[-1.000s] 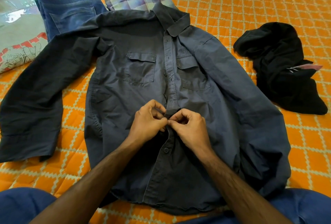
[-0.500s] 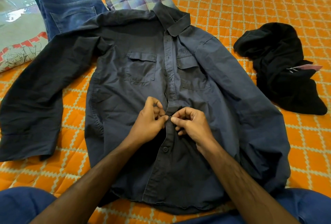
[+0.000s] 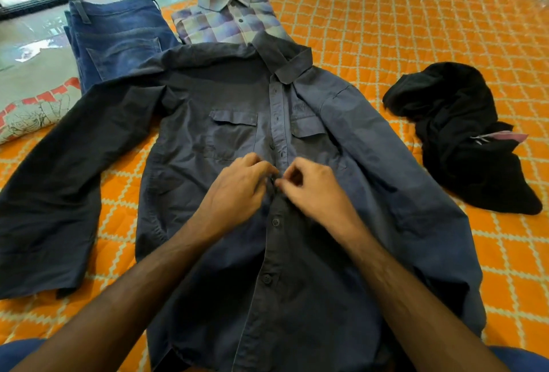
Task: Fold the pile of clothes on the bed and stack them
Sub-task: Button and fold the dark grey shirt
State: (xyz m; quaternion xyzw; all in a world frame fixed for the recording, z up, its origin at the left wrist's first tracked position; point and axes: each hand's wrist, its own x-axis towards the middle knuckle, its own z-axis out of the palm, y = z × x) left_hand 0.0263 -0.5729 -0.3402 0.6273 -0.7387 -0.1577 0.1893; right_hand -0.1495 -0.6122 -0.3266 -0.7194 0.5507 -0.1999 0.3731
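Buttoning seems to be the step in hand: the left hand [image 3: 237, 190] and the right hand [image 3: 309, 187] meet fingertip to fingertip over the placket of the dark blue shirt [image 3: 237, 134], both with fingers curled tight and pinching the cloth edges between them, though motion blur hides whether a button sits in the pinch. The shirt lies face up and spread flat on the orange quilt [image 3: 416, 30], directly under both hands, with 2 buttons visible just below them. A likely slip is the button missing its hole, or going into the wrong one, which would skew the front and spoil the later fold. Pulling too hard could drag the collar off the folded check shirt [image 3: 225, 21] beyond the fingertips, next to the folded jeans [image 3: 118, 36]. Well off past the right hand, the crumpled black garment [image 3: 463, 140] waits unfolded.
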